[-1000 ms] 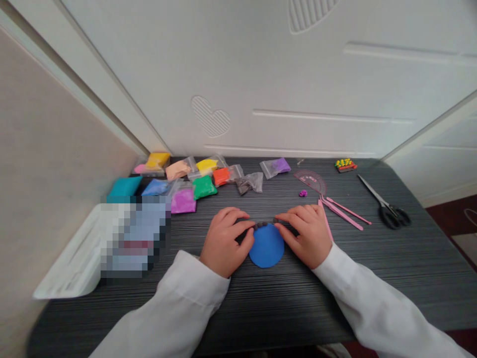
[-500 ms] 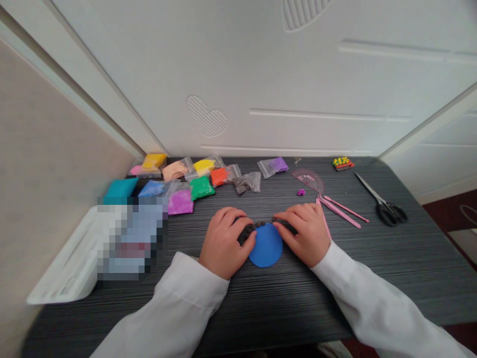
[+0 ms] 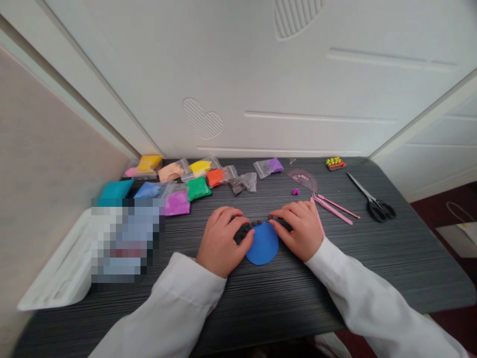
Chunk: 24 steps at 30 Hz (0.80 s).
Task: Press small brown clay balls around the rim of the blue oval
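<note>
Blue disc (image 3: 263, 243) lying flat on the dark wood-grain table (image 3: 261, 298), right between the two hands, with a little row of dark balls (image 3: 257, 223) hugging its upper left edge. Left hand (image 3: 222, 241) is curled with its thumb by the disc's left edge and a narrow gap between thumb and index finger, more of the balls sitting in there; can't tell if it's actually gripping one. Right hand (image 3: 300, 228) has a single dark ball (image 3: 270, 217) between thumb and index fingertip, at the upper right of the disc.

Behind the hands there's a bunch of colourful zip bags, including a green bag (image 3: 198, 189), an orange bag (image 3: 215, 177) and a purple bag (image 3: 274, 165). Over on the right you've got a clear protractor (image 3: 303, 179), pink tweezers (image 3: 335, 210), a small magenta lump (image 3: 295, 191) and black-handled scissors (image 3: 378, 206), blades apart from everything else. White tray (image 3: 55, 268) is off to the left, partly under a pixelated patch.
</note>
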Available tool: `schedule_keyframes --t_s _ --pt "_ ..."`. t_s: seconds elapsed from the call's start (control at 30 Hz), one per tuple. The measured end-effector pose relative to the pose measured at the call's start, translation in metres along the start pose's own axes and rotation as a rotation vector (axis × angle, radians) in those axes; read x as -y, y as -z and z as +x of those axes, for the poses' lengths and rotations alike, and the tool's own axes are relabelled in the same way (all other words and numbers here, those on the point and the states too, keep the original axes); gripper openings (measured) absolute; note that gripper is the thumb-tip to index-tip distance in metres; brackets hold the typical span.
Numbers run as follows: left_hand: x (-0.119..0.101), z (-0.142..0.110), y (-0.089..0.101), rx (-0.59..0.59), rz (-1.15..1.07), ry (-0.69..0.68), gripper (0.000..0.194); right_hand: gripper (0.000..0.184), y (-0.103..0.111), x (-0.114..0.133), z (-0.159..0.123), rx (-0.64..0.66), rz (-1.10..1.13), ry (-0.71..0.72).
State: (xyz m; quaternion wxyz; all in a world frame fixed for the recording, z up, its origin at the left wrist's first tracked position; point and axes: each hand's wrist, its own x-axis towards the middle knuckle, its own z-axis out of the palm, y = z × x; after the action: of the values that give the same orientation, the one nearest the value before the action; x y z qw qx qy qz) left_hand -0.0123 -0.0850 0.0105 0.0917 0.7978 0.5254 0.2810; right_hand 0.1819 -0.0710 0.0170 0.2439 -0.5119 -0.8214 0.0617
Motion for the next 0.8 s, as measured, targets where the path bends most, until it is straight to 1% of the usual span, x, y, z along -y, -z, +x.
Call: schedule_keyframes --t_s 0.57,0.8 --pt "0.0014 -0.0019 -0.0005 -0.056 0.031 -0.041 0.018 0.02 -0.0041 -0.0007 0.0007 -0.025 -0.037 -0.004" --pt "0.0016 -0.002 0.0 -0.045 0.025 -0.026 0.02 0.019 -0.0049 -0.0011 0.0003 -0.032 -0.042 0.003"
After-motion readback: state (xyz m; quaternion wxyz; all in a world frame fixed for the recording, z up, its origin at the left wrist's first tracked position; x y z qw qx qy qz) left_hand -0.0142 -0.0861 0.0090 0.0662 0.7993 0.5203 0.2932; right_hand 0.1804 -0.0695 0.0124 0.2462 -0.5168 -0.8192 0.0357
